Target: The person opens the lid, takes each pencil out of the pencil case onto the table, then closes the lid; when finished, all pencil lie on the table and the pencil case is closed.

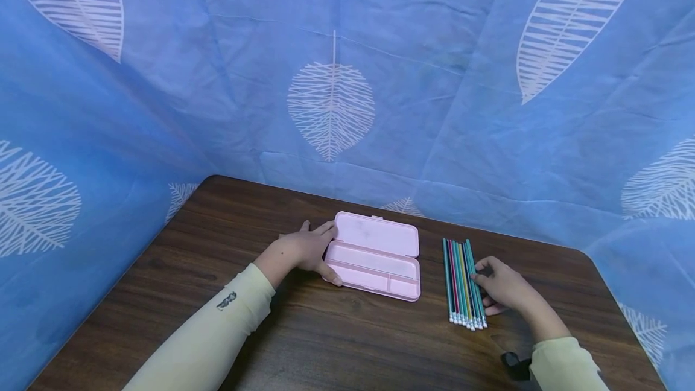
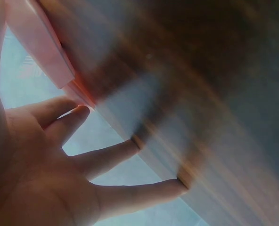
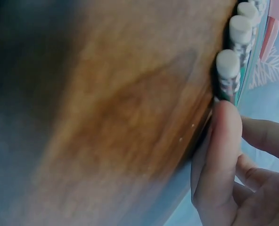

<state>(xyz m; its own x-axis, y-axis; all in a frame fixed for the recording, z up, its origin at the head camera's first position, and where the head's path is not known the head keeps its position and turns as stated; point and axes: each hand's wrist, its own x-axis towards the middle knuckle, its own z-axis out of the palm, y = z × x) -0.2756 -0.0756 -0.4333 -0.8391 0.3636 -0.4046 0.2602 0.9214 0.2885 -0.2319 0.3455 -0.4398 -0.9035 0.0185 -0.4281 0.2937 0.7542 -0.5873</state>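
A pink pencil case [image 1: 376, 233] lies with its lid raised back on the brown table, and no pencils are in its divided tray. My left hand [image 1: 311, 248] rests at the left end of the case, thumb along the near corner and fingers spread beside the lid; the left wrist view shows two fingertips down on the wood. To the right, a row of pencils [image 1: 460, 282], mostly green with a few in other colours, lies side by side with white erasers towards me. My right hand [image 1: 504, 285] touches the rightmost pencil, its thumb near the eraser end [image 3: 228, 64].
The dark wooden table [image 1: 336, 343] has rounded far corners. Behind it hangs a blue cloth [image 1: 412, 107] with white leaf prints, which also covers the sides. A black strap [image 1: 514, 367] sits at the right wrist.
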